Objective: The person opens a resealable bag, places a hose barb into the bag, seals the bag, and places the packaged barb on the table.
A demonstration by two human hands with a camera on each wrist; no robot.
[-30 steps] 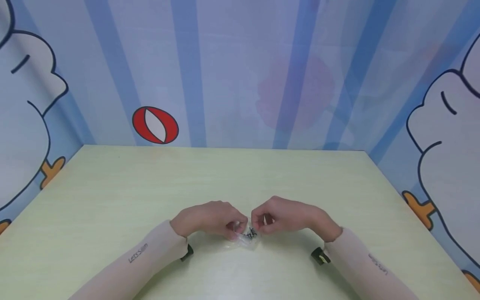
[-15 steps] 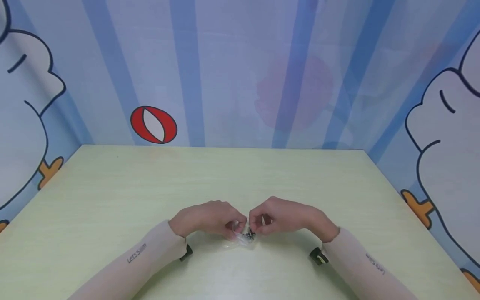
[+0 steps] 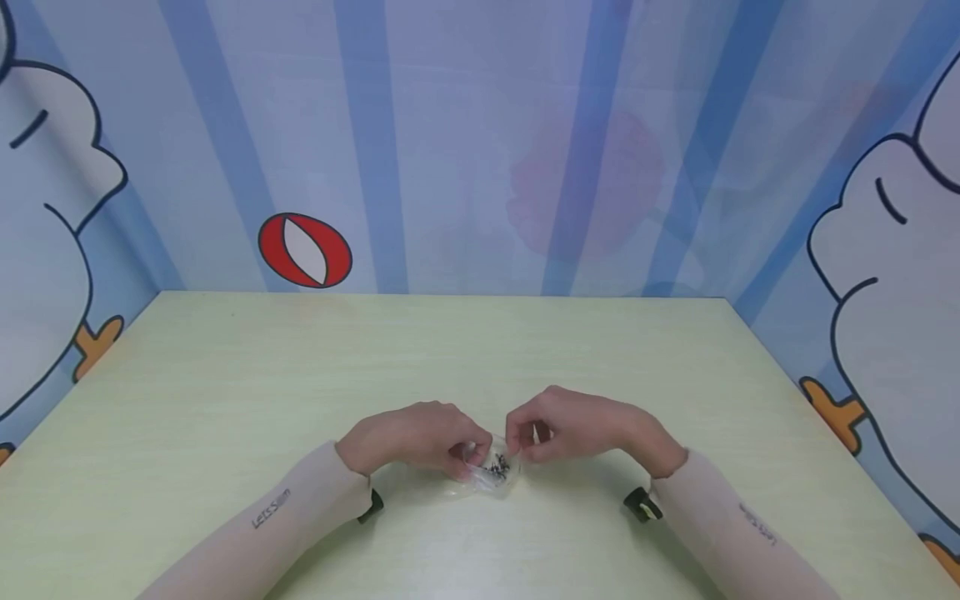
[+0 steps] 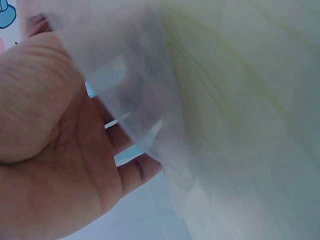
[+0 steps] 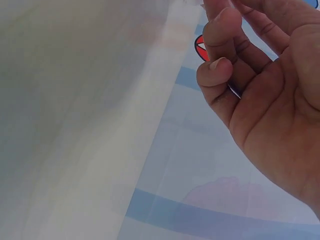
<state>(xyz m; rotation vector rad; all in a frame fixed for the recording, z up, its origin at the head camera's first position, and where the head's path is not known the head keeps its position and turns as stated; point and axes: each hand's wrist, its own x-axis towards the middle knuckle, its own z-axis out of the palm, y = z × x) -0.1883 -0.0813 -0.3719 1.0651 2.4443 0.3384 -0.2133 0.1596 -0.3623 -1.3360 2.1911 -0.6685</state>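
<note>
The bag (image 3: 489, 487) is looking like thin, clear plastic, glossy and wrinkled, and is catching pale glints; in the left wrist view its film is turning hazy and smooth. The small dark pieces (image 3: 499, 467) inside are showing too small for their material to be told. The desk (image 3: 480, 358) is presenting a smooth, pale, faintly wood-grained surface, looking nearly matt at the far side and giving a soft sheen at the near side. The left sleeve (image 3: 247, 542) and right sleeve (image 3: 738, 533) are appearing as matt cloth. The backdrop (image 3: 465, 150) is resembling smooth printed fabric, showing faint creases.
</note>
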